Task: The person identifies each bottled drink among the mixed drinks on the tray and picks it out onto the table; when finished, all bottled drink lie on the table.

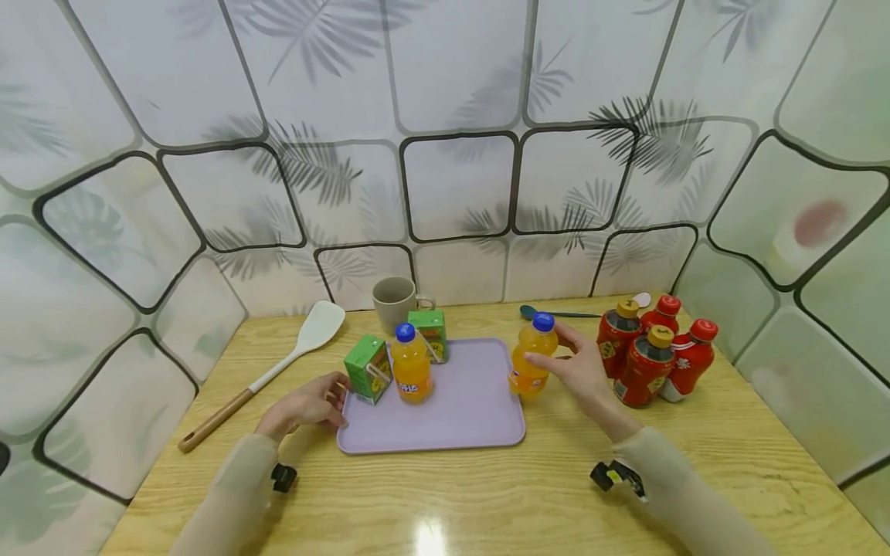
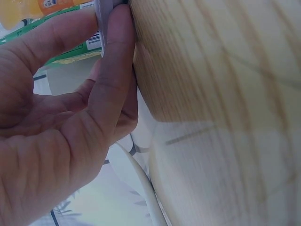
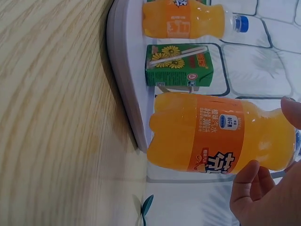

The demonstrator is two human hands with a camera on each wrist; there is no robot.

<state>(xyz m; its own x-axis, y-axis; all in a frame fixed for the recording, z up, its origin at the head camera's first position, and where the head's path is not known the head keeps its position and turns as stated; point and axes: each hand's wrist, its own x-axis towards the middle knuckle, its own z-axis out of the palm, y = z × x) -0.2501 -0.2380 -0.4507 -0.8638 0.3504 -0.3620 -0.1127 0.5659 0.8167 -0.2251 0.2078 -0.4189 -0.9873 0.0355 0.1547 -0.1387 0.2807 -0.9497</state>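
My left hand (image 1: 310, 403) pinches the left edge of a lilac tray (image 1: 459, 413), thumb and fingers on either side of the rim in the left wrist view. With my right hand (image 1: 582, 374) I grip an orange soda bottle (image 3: 218, 134) near its blue-capped top. It leans slightly, its base by the tray's right rim; whether the base touches cannot be told. Another orange soda bottle (image 1: 412, 369) stands on the tray's left part. A green drink carton (image 1: 367, 369) with a straw is beside it, and a second green carton (image 1: 429, 332) sits behind.
Several red and dark drink bottles (image 1: 643, 367) cluster right of my right hand. A grey mug (image 1: 393, 301) stands behind the tray. At left lies a white spatula (image 1: 316, 328) with a wooden handle. A dark green spoon (image 1: 566, 314) lies near the back wall.
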